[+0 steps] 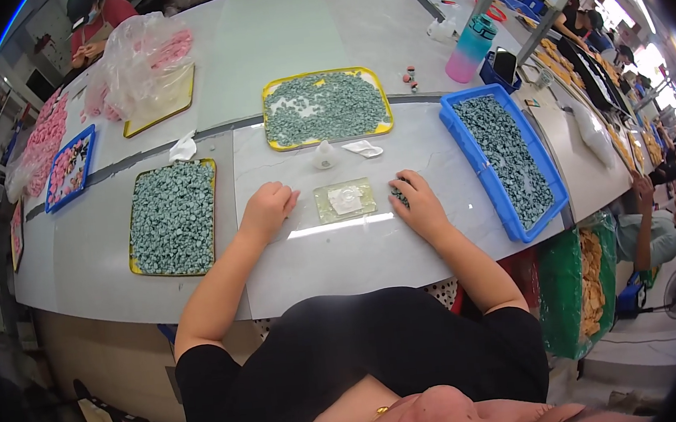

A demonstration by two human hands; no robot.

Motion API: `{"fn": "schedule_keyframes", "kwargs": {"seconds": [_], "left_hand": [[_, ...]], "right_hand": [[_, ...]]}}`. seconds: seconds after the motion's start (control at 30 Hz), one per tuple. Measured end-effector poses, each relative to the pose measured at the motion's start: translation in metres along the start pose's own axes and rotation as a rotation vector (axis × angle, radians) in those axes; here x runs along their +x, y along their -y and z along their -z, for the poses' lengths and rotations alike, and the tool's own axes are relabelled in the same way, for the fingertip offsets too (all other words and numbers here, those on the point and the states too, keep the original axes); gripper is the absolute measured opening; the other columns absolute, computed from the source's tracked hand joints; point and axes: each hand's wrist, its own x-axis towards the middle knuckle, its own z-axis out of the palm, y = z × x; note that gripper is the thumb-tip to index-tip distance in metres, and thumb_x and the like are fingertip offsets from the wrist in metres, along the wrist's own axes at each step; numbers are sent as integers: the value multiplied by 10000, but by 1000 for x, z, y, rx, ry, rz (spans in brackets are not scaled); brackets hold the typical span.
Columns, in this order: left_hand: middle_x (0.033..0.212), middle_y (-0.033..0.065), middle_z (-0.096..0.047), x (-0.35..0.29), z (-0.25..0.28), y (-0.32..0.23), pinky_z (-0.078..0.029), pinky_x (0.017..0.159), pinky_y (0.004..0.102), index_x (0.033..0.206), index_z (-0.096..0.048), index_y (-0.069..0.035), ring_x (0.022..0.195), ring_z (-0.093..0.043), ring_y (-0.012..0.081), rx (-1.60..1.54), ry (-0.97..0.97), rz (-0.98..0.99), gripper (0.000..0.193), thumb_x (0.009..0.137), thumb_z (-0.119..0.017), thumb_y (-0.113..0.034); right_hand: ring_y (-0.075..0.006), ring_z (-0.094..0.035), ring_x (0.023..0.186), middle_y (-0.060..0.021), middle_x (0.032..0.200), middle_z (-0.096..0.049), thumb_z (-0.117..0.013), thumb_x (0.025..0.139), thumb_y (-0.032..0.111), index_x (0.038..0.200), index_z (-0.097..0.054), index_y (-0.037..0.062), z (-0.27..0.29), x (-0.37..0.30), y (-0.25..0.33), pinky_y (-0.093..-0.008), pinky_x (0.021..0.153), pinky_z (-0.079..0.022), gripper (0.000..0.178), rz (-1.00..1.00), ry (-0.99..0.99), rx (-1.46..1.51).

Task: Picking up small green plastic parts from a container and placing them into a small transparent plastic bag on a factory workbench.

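My left hand (270, 207) rests on the table left of a small clear, yellowish plate (322, 205). Its fingers are curled together, and anything in them is hidden. On the plate lies a white piece of tissue or film (346, 201). To the plate's right, my right hand (421, 205) is curled over a few small grey-green pieces (400, 196). Beyond the plate sit a small whitish lump (323, 156) and a folded white tissue (363, 149). Many similar grey-green pieces fill a yellow-rimmed tray (172, 219) at left, another yellow-rimmed tray (327, 106) ahead and a blue tray (506, 162) at right.
A crumpled tissue (183, 147) lies behind the left tray. Farther left are a blue tray of pink pieces (70, 168) and a plastic bag of pink pieces (136, 68). A teal-and-pink bottle (470, 48) stands far right near a metal post. Other people work around the table.
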Motion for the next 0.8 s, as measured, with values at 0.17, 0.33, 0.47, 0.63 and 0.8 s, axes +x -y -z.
{"fn": "schedule_keyframes", "kwargs": {"seconds": [0.17, 0.33, 0.47, 0.63, 0.8], "left_hand": [[592, 55, -424, -7, -1, 16, -369, 489, 326, 637, -444, -42, 531, -439, 206, -281, -145, 503, 317, 891, -561, -191], [600, -18, -368, 3, 12, 22, -316, 467, 239, 688, -443, -66, 521, -357, 113, -1530, -440, 1031, 282, 930, -491, -202], [679, 31, -400, -3, 20, 25, -340, 495, 239, 761, -437, -37, 637, -386, 135, -2421, -677, 1159, 177, 915, -453, -124], [761, 76, -434, 8, 22, 9, -413, 561, 257, 812, -443, 4, 742, -433, 181, -2767, -824, 1212, 97, 882, -435, -63], [739, 56, -441, 18, 10, -6, -419, 517, 236, 812, -446, -17, 645, -440, 158, -2519, -795, 1511, 126, 904, -432, -103]], "right_hand": [[-329, -382, 1266, -170, 1301, -460, -720, 743, 228, 1228, -463, 10, 9, 22, 24, -416, 1076, -280, 591, 221, 152, -43], [-335, -353, 1287, -183, 1299, -462, -746, 712, 285, 1289, -390, 14, -9, 42, 31, -461, 1103, -216, 731, 213, 289, 4], [-327, -363, 1279, -185, 1277, -474, -751, 705, 292, 1275, -402, 13, -14, 48, 37, -473, 1104, -206, 724, 208, 353, 4], [-320, -375, 1272, -176, 1268, -483, -752, 704, 290, 1260, -416, 15, -18, 34, 46, -489, 1103, -195, 705, 192, 351, -14], [-316, -373, 1275, -168, 1267, -486, -753, 699, 290, 1268, -411, 19, -21, 24, 41, -503, 1099, -191, 717, 169, 369, -21]]}}
